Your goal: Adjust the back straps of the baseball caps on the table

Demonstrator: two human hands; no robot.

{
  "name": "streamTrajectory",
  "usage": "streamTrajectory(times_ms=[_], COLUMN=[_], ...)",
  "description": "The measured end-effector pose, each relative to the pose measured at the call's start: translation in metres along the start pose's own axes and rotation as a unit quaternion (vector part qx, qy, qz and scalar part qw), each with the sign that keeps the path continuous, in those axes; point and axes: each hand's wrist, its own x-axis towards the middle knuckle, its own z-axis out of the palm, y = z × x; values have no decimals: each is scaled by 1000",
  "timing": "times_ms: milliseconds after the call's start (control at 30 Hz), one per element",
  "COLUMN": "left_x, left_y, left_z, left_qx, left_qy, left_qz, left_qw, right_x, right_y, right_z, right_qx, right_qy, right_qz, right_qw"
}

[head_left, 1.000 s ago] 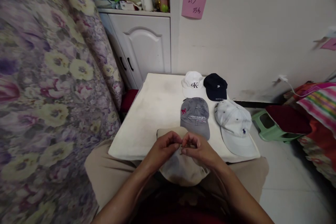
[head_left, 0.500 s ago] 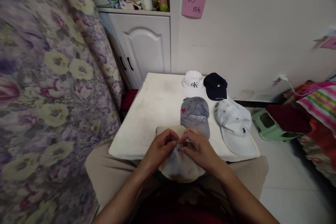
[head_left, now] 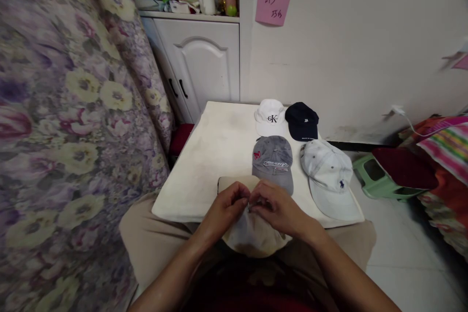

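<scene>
Both hands are closed in a pinch on the beige cap [head_left: 254,241], my left hand [head_left: 228,207] and right hand [head_left: 276,204] meeting above its middle. Beneath its far end is the worktop [head_left: 201,156], covered in cream, faintly stained cloth. The cap sits at the near edge, over my lap, its long axis running away from me: flat, brim-like end outward, rounded, blotchy crown toward me. Since a second ago, my right fingers have bunched higher over the pinch; the other caps lie as they did. The pale cap [head_left: 329,168] has mottled, creased fabric and a curved brim; the grey cap [head_left: 272,156] looks washed and soft. Beyond are the smooth white cap [head_left: 269,117] and dark navy cap [head_left: 302,122]. Smallest is a shiny bit [head_left: 249,208] at my fingertips, too small to make out.
</scene>
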Motion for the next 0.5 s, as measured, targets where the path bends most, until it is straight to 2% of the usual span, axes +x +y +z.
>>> streamTrajectory(times_ms=[167,267,333,500], left_x=[-2,-3,-5,-8], left_y=[2,3,4,5], left_z=[1,0,0,-2], left_qx=[33,50,59,78], left_qy=[16,11,2,-6], left_qz=[2,4,10,16], left_qw=[999,999,998,997], right_x=[2,2,1,-2], right_y=[-1,-4,-6,-2], right_z=[2,1,0,2], right_qx=[-17,-23,-26,-32], right_qy=[17,8,2,-8], right_qz=[65,74,50,-69], right_qw=[998,997,998,997])
